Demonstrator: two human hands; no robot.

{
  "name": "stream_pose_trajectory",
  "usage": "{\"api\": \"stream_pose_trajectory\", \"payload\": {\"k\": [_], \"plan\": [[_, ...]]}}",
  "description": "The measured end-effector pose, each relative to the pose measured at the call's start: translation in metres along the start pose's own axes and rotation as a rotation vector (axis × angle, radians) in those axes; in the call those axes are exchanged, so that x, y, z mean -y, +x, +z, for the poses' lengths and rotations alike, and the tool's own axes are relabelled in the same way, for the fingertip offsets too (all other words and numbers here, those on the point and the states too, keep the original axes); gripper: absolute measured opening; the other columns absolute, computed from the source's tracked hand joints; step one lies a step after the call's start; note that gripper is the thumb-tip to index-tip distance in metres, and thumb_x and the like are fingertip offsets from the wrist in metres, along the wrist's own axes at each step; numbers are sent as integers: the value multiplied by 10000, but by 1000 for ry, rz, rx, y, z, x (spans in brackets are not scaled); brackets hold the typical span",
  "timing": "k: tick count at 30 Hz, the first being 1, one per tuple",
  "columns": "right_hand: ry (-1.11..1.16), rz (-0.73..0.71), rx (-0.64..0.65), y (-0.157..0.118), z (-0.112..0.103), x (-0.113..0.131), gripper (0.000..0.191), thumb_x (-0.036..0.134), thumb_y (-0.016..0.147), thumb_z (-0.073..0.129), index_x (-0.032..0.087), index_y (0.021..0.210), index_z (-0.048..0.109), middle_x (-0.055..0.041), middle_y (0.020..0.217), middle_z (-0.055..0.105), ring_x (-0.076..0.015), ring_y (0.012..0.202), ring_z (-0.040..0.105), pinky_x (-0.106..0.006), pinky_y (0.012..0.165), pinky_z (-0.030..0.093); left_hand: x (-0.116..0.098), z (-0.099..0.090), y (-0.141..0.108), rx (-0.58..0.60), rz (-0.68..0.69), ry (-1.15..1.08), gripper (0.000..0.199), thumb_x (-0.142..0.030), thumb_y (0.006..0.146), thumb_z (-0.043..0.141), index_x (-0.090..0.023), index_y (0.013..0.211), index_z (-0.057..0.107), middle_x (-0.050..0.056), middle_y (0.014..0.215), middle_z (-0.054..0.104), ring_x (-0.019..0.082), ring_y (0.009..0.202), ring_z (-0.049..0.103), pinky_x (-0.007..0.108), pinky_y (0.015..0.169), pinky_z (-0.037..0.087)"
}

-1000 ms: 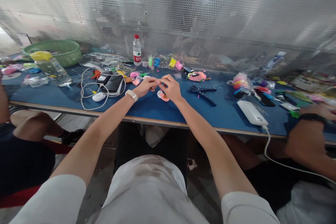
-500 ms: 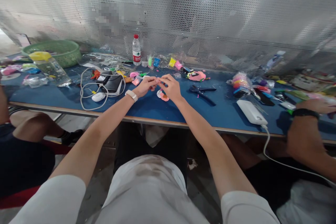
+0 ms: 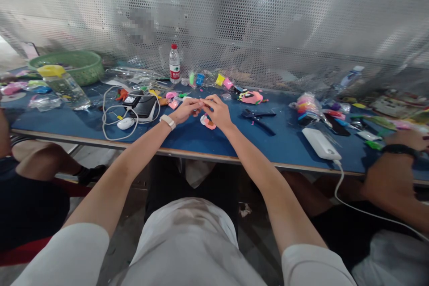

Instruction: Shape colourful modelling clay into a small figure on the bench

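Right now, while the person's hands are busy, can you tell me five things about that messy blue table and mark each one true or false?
1. A clear plastic bottle with a red cap stands upright on the blue tabletop. True.
2. The pale wristband is on the person's right wrist. False: it is on the left wrist.
3. The left hand and right hand meet at the fingertips. True.
4. The dark two-handled metal tool lies left of both hands. False: it lies to their right.
5. The round green plastic basket is on the right side of the table. False: it is on the left.
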State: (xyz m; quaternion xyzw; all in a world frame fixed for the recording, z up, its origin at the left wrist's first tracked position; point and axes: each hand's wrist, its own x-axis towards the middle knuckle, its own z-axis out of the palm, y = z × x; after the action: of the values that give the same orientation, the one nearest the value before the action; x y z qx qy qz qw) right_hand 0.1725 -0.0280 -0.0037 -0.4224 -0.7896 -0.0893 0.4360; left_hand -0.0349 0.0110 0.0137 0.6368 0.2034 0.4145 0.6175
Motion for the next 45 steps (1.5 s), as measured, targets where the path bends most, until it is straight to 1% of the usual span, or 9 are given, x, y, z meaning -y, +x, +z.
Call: {"api": "stream_pose_trajectory", "payload": {"k": [4,7,13,18,24,26,32,41,45], "plan": [[19,19,-9,1,-2,2,331,481,1193,641,281,1335,863,-97,1267,777,-226,997,768,-352,905,660,-3,5,-2,-17,-24,-44,516,-559,882,1023,-135,797,741,2,720,619,74,578,544,209,519,397],[32,23,-23,1,-2,3,334,484,1198,624,272,1292,864,-96,1252,781,-222,976,764,-351,892,653,-4,6,-2,-17,-31,-47,521,-565,920,998,-135,797,730,0,712,606,80,585,554,205,516,404],[7,13,-31,0,-1,1,336,458,1208,596,270,1254,871,-90,1230,795,-209,920,754,-344,842,633,-1,2,-1,9,-16,21,548,-610,822,1062,-136,863,789,-22,679,575,77,581,539,197,517,408],[18,-7,-22,0,-1,0,340,497,1199,625,271,1292,862,-92,1256,786,-214,947,759,-350,877,646,2,0,1,-14,-6,21,541,-618,812,1057,-146,842,793,-15,686,587,80,583,539,205,519,407],[0,-4,-29,0,1,0,439,566,1226,542,276,1239,872,-88,1216,778,-196,861,727,-348,817,631,2,-1,2,-41,47,74,696,-749,641,1095,-147,809,790,-22,673,594,62,561,507,201,526,389],[-2,-4,-36,0,1,0,456,591,1222,543,274,1238,870,-88,1217,778,-195,865,727,-341,814,630,1,-1,1,-35,48,77,703,-757,644,1090,-146,803,781,-26,670,584,60,561,497,205,533,392],[-5,-10,-48,-1,-2,-3,447,588,1218,556,268,1234,869,-87,1208,781,-195,868,732,-336,813,626,4,-1,2,-8,26,83,660,-730,772,1045,-137,858,769,-28,665,559,76,582,496,209,524,376],[-6,-24,-46,-1,-1,-10,300,477,1189,644,276,1241,861,-77,1211,768,-199,876,729,-357,880,646,9,-5,4,42,48,95,644,-735,802,1021,-149,823,754,-29,646,533,81,582,471,218,526,361],[-33,-29,-37,-1,-2,-8,276,437,1186,652,262,1214,863,-73,1195,770,-182,841,719,-330,833,622,10,-4,5,19,64,116,645,-723,787,1037,-147,849,752,-33,653,547,74,568,469,219,522,370]]}}
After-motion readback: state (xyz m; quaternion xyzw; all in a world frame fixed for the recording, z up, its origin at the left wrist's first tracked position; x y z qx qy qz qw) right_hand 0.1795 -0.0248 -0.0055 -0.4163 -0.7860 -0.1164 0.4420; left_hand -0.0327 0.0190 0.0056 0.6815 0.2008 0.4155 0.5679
